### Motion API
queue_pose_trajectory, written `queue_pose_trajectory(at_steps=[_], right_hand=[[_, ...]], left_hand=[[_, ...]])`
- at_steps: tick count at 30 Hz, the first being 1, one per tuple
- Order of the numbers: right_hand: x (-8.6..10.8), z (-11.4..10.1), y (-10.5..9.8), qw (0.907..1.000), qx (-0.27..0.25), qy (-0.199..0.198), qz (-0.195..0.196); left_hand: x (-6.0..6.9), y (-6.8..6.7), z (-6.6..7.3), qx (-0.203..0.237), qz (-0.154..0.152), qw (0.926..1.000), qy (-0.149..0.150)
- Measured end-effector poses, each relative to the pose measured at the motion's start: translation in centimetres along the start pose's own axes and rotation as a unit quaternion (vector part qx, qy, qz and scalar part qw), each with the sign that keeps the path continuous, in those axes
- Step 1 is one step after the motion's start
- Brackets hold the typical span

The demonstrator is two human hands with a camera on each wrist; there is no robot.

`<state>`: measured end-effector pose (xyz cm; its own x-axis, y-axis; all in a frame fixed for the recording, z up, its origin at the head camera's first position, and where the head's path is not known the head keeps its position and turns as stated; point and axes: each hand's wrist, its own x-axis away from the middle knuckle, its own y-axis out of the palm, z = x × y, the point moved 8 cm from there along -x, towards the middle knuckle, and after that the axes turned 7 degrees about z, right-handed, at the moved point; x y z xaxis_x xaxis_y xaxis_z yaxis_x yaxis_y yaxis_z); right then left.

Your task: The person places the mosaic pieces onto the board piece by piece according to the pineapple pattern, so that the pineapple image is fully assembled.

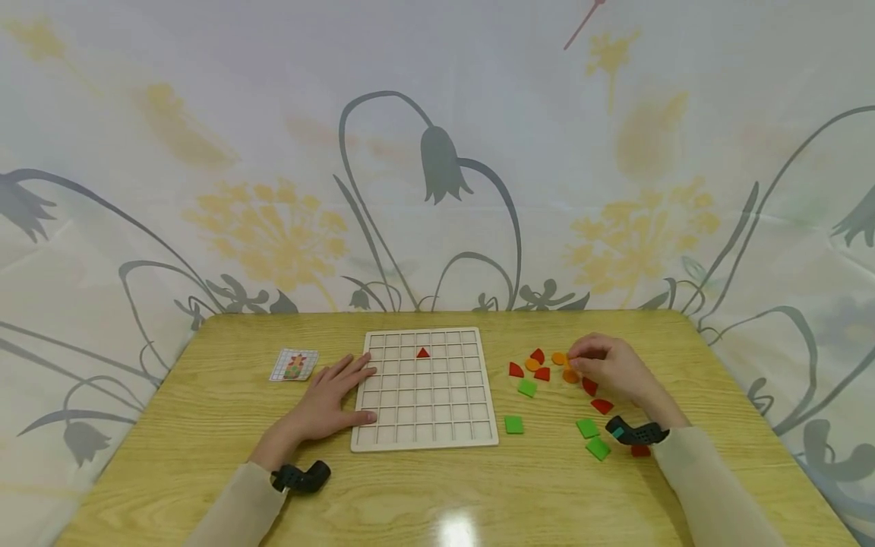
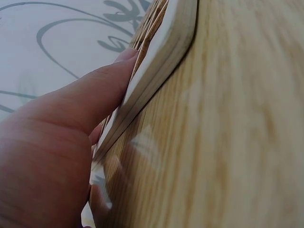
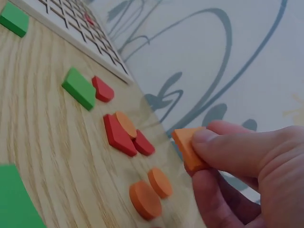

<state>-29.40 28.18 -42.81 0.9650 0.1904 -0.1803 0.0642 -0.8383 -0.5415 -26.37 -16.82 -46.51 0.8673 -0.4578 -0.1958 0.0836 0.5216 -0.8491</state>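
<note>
The white grid board point(image 1: 424, 437) lies on the table with one red triangle point(image 1: 423, 353) in an upper cell. My left hand point(image 1: 328, 403) rests with spread fingers on the board's left edge; in the left wrist view the thumb point(image 2: 102, 90) lies over its rim. My right hand point(image 1: 615, 371) is right of the board, above the loose pieces. In the right wrist view its thumb and fingers pinch an orange piece point(image 3: 187, 147) with straight edges, held above the table. Two orange round pieces point(image 3: 145, 199) lie close by.
A small picture card point(image 1: 294, 365) lies left of the board. Red quarter-round pieces point(image 1: 516, 370) and green squares point(image 1: 514, 425) are scattered right of the board, some near the right wrist. A patterned cloth point(image 1: 437, 251) stands behind the table.
</note>
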Motion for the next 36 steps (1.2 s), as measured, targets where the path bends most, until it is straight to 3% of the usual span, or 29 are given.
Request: queue_pose_trajectory(at_steps=[4,11,24,36], right_hand=[[-0.1,-0.7,0.5,0.9996,0.008,-0.018,0.022],[-0.6,-1.1,2.4,0.9990,-0.037,-0.010,0.023],[-1.7,-3.7,6.3,0.9969,-0.056,-0.033,0.044],[-3.5,-6.4,12.9,0.9983,-0.028,-0.051,0.006]], left_hand=[[0.0,0.0,0.0,0.003,0.000,1.0000,0.000],[0.0,0.1,-0.3,-0.001,0.000,1.0000,-0.004],[0.1,-0.4,0.3,0.005,0.007,1.0000,0.005],[0.0,-0.3,0.3,0.005,0.015,0.9998,0.012]])
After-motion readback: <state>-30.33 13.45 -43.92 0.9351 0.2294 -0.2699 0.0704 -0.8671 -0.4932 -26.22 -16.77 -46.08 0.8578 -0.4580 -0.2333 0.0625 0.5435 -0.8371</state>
